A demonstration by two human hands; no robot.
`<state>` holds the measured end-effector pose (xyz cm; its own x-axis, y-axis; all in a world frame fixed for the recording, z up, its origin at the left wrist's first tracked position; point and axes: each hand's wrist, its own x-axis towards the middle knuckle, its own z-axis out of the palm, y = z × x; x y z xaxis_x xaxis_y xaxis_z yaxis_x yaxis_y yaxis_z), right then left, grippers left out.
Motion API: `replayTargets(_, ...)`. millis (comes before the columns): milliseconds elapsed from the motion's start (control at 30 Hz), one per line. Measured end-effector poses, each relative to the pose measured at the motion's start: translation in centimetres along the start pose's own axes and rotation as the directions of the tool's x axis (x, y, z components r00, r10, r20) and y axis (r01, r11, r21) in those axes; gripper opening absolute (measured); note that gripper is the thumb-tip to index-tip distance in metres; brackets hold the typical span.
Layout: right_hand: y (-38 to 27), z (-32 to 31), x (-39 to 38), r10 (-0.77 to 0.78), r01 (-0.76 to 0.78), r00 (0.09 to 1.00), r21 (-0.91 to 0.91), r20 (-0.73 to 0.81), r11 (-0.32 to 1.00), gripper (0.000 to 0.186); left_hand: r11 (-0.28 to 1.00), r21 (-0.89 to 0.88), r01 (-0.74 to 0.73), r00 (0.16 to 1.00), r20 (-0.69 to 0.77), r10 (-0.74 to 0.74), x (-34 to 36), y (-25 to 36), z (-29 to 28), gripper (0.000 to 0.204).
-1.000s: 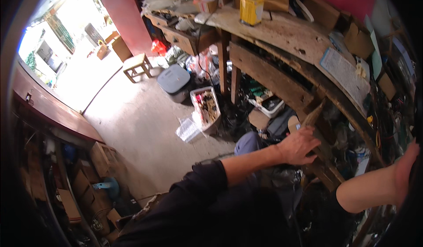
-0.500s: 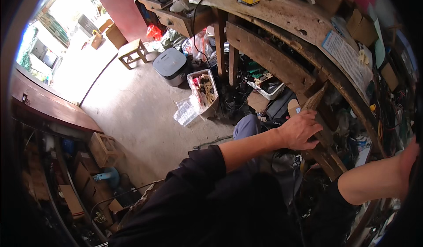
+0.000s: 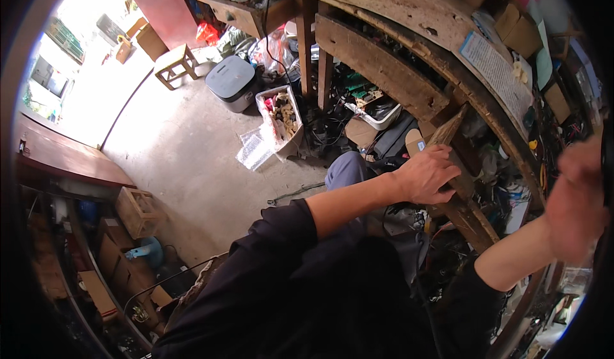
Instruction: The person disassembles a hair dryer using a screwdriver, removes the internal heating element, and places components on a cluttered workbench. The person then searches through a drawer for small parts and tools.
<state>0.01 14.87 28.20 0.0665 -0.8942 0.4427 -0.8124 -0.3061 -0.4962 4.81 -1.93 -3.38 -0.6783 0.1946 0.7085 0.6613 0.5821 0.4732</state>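
My left hand [image 3: 427, 175] is closed over the upper edge of a worn wooden board [image 3: 474, 228] that slants down below the workbench's front edge. The fingers curl across the wood, and the thumb side is partly hidden. At the right rim of the picture my right hand [image 3: 579, 199] is raised and smeared by motion. Its fingers are too blurred to read, and nothing shows clearly in it. Close to it lie loose wires and small clutter along the bench's right end.
A wooden workbench [image 3: 384, 4] curves across the top right, with a printed sheet [image 3: 495, 61] on it. On the floor stand a grey lidded appliance [image 3: 230, 77], a white box of scraps [image 3: 295, 138], and a wooden stool [image 3: 176, 61]. Cartons [image 3: 118, 263] crowd the lower left.
My right hand has come further into view from the right rim and moved up. My left hand stays on the board. The whole scene has shifted slightly left and up.
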Motion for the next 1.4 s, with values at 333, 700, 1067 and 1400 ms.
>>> replayTargets(333, 9.9, 14.5, -13.3, 0.673, -0.815, 0.501, -0.037, -0.544, 0.578, 0.024, 1.000, -0.024, -0.010, 1.000, -0.007, 0.010, 0.1, 0.2, -0.2, 0.037)
replayTargets(700, 10.4, 17.6, -16.1, 0.685, -0.920, 0.382, -0.187, -0.620, 0.344, 0.015, 0.999, -0.002, -0.045, 0.994, -0.101, 0.044, 0.0, -0.2, 0.4, 0.035)
replayTargets(1067, 10.7, 17.7, -16.2, 0.718, -0.937, 0.349, -0.236, -0.602, 0.258, 0.016, 0.994, -0.036, -0.108, 0.989, -0.108, 0.103, 0.0, -0.7, 0.3, 0.035)
replayTargets(1400, 10.7, 17.7, -15.6, 0.748, -0.959, 0.282, -0.209, -0.601, 0.193, 0.015, 0.994, -0.041, -0.106, 0.991, -0.091, 0.102, -0.1, -1.1, 0.3, 0.033)
